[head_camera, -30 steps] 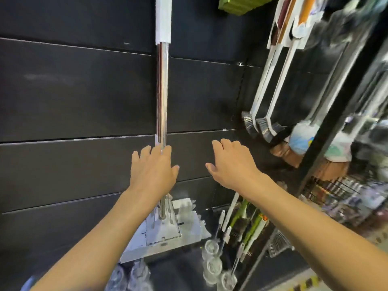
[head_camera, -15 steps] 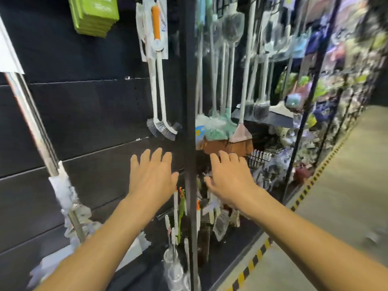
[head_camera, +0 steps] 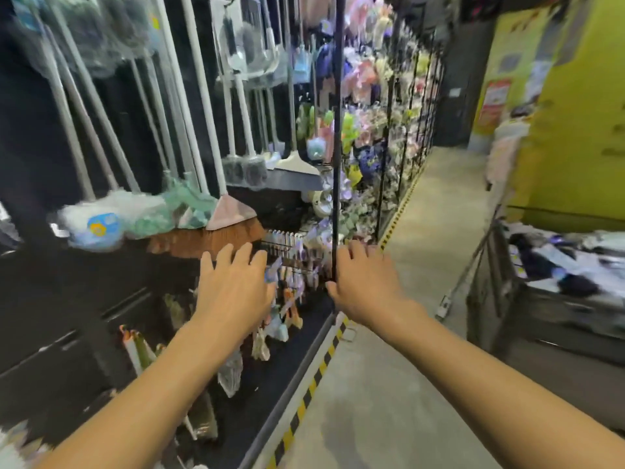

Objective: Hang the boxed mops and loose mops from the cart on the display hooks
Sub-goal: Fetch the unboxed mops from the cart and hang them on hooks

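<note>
My left hand (head_camera: 233, 286) and my right hand (head_camera: 363, 282) are both stretched out in front of me, palms down, fingers relaxed, holding nothing. Behind them, several mops and brooms (head_camera: 189, 204) hang by long white handles from the black display wall (head_camera: 40, 299). At the right edge stands a metal cart (head_camera: 548, 299) loaded with blurred packaged goods. The picture is smeared by motion, so no boxed mop is told apart on the cart.
A black upright post (head_camera: 337, 137) of the shelving rises just in front of my right hand. Small brushes hang low on the wall (head_camera: 287, 299). A yellow and black floor stripe (head_camera: 304, 397) edges the concrete aisle (head_camera: 422, 231). A green wall (head_camera: 575, 113) bounds the right side.
The view has swung right, from the black wall with a hanging steel-handled mop to the aisle and cart. My left hand left that handle; both hands stay open and empty.
</note>
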A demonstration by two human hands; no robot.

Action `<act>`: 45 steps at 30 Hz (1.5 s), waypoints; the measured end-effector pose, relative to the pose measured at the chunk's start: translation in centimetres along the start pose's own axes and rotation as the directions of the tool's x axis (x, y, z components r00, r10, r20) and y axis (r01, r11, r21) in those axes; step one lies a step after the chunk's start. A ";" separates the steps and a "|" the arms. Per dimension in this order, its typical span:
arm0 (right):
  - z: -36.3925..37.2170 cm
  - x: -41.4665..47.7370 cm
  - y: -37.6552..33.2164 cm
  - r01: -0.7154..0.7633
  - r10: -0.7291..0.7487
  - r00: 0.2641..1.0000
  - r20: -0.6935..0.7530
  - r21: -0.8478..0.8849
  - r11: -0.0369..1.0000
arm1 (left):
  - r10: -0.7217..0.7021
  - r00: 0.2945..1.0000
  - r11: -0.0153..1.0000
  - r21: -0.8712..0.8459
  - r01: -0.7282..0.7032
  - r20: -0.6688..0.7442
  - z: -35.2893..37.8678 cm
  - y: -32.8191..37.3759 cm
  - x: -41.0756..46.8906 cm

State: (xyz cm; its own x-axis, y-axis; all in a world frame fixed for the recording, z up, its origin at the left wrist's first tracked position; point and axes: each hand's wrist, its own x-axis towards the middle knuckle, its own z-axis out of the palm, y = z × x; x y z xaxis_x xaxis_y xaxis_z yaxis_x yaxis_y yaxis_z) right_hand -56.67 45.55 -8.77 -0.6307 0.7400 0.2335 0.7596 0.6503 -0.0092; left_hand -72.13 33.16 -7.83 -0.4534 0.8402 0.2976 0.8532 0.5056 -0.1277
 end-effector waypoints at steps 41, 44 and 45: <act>15.9 47.6 37.4 -0.471 0.487 0.870 0.078 -0.163 0.867 | 0.471 0.882 0.868 -0.199 -0.455 0.039 21.9 30.9 63.1; 17.4 54.1 41.0 -0.447 0.457 0.886 0.081 -0.115 0.887 | 0.448 0.892 0.881 -0.199 -0.429 0.061 23.2 33.2 68.8; 18.0 56.1 42.0 -0.437 0.444 0.893 0.076 -0.100 0.894 | 0.437 0.897 0.886 -0.201 -0.418 0.062 23.5 33.8 70.8</act>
State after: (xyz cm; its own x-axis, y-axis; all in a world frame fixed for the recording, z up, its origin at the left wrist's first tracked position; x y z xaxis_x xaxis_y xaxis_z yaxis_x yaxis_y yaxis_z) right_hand -63.00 117.49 -13.54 -0.2375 0.9627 0.1301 0.9704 0.2411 -0.0130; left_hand -81.47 114.35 -13.35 -0.0498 0.9870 0.1526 0.9972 0.0576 -0.0472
